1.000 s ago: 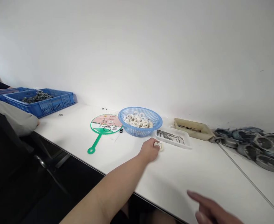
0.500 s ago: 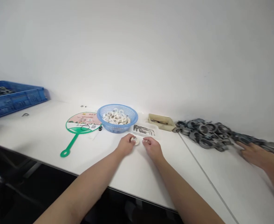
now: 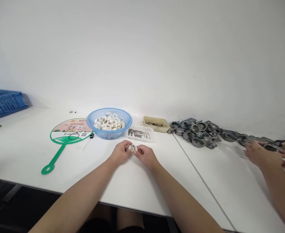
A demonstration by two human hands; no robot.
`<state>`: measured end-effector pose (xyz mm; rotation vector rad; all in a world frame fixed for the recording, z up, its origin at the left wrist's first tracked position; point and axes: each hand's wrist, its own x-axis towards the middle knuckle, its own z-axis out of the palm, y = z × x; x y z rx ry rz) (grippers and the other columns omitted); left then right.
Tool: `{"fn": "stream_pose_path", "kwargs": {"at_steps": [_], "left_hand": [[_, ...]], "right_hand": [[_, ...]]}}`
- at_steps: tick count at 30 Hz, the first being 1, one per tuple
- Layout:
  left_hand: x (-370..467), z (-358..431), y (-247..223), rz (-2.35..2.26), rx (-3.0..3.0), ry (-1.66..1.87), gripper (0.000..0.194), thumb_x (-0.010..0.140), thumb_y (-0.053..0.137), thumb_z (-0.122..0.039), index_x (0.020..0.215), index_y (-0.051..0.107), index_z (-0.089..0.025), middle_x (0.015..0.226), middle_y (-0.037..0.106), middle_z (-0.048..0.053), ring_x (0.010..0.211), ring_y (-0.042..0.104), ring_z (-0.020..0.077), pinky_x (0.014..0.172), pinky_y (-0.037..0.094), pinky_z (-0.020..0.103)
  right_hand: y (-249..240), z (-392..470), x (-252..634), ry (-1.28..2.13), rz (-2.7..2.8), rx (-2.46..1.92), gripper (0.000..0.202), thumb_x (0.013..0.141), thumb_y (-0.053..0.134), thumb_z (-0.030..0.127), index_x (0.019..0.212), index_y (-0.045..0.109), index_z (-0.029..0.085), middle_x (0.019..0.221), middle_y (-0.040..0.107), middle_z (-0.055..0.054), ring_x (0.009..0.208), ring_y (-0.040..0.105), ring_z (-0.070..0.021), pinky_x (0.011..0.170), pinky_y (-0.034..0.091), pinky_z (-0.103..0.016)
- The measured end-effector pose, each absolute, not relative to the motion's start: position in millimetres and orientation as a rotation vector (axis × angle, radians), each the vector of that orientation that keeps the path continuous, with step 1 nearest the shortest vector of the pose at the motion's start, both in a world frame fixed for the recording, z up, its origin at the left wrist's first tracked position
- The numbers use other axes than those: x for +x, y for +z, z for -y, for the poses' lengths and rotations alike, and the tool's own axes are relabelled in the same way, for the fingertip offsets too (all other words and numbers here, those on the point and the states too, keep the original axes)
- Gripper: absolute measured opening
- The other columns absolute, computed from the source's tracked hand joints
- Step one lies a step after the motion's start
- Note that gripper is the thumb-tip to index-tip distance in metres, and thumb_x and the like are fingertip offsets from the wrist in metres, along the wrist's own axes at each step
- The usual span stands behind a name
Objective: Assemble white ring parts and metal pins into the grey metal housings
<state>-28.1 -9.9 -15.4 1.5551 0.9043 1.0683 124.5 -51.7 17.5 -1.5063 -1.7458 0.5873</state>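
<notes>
Between both hands, just above the white table, is a small white ring-shaped part [image 3: 133,148] with dark bits on it. My left hand [image 3: 121,153] pinches its left side, and my right hand [image 3: 146,154] grips the right side, fingers closed. Fingertips hide much of the part. Behind my left hand stands a blue plastic basket [image 3: 109,134] heaped with similar white rings [image 3: 110,121]. A clear shallow tray [image 3: 147,139] with thin dark metal pieces [image 3: 137,133] lies just beyond my hands.
A beige box [image 3: 157,124] sits behind the tray. Grey metal ring castings [image 3: 197,132] are piled to the right, where a co-worker's hand [image 3: 261,153] reaches in. At left are a green-handled fan [image 3: 57,155] and a blue crate [image 3: 5,103]. A seam [image 3: 200,176] crosses the table.
My right hand has come in to the white ring part and now grips it together with my left. The whole view has shifted rightward. The co-worker's hand has moved along the castings.
</notes>
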Motion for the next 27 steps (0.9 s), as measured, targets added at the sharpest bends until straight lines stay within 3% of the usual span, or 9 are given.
{"fn": "stream_pose_path", "kwargs": {"at_steps": [11, 24, 27], "left_hand": [[-24.8, 4.5, -23.7, -0.872, 1.559, 1.093, 0.023, 0.067, 0.067, -0.024, 0.086, 0.059, -0.014, 0.072, 0.059, 0.000, 0.059, 0.048, 0.0087, 0.054, 0.038, 0.018], [-27.8, 10.0, -17.8, -0.842, 1.669, 1.060, 0.016, 0.067, 0.062, -0.028, 0.069, 0.054, -0.015, 0.057, 0.045, -0.005, 0.052, 0.037, 0.0073, 0.050, 0.029, 0.019], [-28.4, 11.4, -16.9, -0.863, 1.690, 1.060, 0.015, 0.067, 0.061, -0.027, 0.067, 0.052, -0.015, 0.055, 0.040, -0.006, 0.051, 0.034, 0.0071, 0.049, 0.027, 0.019]], "right_hand": [[11.4, 50.1, 128.4, 0.520, 1.758, -1.520, 0.021, 0.072, 0.057, 0.038, 0.071, 0.059, 0.017, 0.059, 0.042, 0.003, 0.055, 0.036, -0.0103, 0.048, 0.030, -0.021], [15.4, 54.7, 129.9, 0.515, 1.832, -1.490, 0.017, 0.073, 0.056, 0.028, 0.061, 0.051, 0.017, 0.056, 0.040, 0.005, 0.054, 0.036, -0.0091, 0.049, 0.029, -0.020], [15.5, 54.2, 128.7, 0.501, 1.852, -1.500, 0.019, 0.076, 0.059, 0.024, 0.061, 0.051, 0.016, 0.056, 0.043, 0.005, 0.055, 0.041, -0.0085, 0.051, 0.034, -0.020]]}}
